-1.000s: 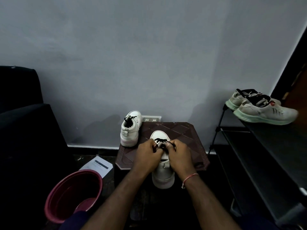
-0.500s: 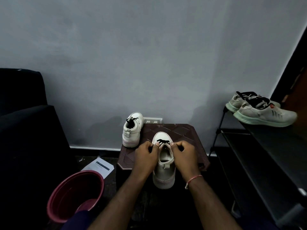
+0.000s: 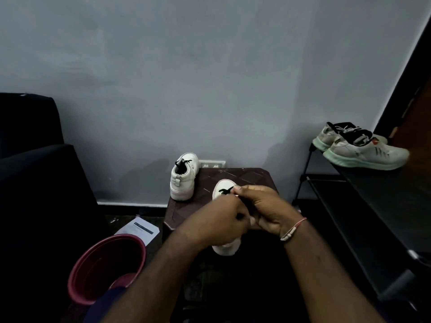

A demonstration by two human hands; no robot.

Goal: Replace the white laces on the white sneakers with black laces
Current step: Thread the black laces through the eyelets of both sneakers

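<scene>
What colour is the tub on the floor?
Dark red tub, seen in the head view.

Grey wall (image 3: 210, 66) (dimly lit), black sofa (image 3: 35, 183) left, shoe rack (image 3: 373, 206) right.

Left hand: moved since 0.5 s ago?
Yes. The left hand has shifted right over the near sneaker on the stool, meeting the right hand at the black lace; the sneaker's opening is now covered.

left hand (image 3: 219, 220): fingers curled, pinching black lace (image 3: 225, 191) | right hand (image 3: 265, 206): touching the left one, fingertips (image 3: 236, 189) pinching same lace just ahead | forearms: converging inward; thread band (image 3: 292, 229) on right wrist
</scene>
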